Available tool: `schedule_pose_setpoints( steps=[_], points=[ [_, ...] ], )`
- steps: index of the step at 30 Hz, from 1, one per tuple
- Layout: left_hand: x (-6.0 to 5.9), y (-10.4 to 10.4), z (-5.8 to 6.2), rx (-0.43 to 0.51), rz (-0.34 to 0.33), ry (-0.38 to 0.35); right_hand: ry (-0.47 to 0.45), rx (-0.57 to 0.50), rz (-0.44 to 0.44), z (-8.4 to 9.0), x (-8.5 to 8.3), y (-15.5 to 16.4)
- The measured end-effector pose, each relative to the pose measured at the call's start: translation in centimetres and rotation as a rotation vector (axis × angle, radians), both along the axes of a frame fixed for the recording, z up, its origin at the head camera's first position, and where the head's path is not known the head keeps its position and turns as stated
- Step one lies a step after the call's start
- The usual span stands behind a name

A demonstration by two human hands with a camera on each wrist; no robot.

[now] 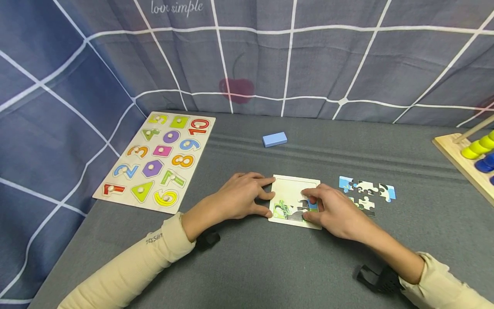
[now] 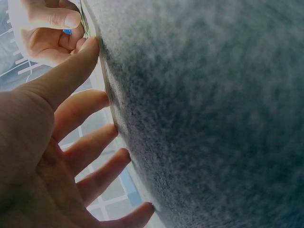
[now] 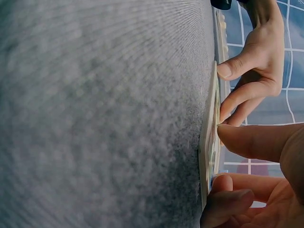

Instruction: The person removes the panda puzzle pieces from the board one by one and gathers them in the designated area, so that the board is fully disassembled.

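- My left hand (image 1: 241, 195) has its thumb and fingers spread apart, the tips touching the left edge of a square, pale wooden puzzle tray (image 1: 291, 185); nothing is clamped there.
- The tray lies on the dark grey cloth-covered table (image 1: 247, 266), between my two hands.
- My right hand (image 1: 339, 212) reaches over the tray's right side, thumb and forefinger apart from each other at a blue and dark flat jigsaw piece (image 1: 312, 206); I cannot tell whether I am pinching it.
- That piece is in the lower right part of the tray; green, white and grey picture parts fill the lower left, and the upper part shows bare wood.
- Loose blue, white and black jigsaw pieces (image 1: 365, 187) lie to the right of the tray, some partly hidden by my right hand.
- Beyond the tray sits a light blue rectangular block (image 1: 275, 139).
- A pale board of coloured numbers and shapes (image 1: 161, 150) lies well to the left.
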State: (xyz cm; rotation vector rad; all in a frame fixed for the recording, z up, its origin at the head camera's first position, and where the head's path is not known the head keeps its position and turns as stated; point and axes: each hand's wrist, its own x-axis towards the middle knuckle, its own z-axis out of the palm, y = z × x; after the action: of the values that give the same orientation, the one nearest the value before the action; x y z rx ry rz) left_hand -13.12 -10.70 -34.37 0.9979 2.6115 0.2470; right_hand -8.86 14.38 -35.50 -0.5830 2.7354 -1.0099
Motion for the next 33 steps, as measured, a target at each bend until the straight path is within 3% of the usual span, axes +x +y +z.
schedule_pose_setpoints(
  steps=[20, 33],
  points=[
    [-0.01, 0.01, 0.01, 0.007, 0.004, -0.009, 0.002, -0.045, -0.016, -0.39, -0.1, 0.37],
    [-0.04, 0.02, -0.05, 0.005, 0.005, -0.014, 0.033, 0.007, -0.04, -0.09, 0.03, 0.63]
  ],
)
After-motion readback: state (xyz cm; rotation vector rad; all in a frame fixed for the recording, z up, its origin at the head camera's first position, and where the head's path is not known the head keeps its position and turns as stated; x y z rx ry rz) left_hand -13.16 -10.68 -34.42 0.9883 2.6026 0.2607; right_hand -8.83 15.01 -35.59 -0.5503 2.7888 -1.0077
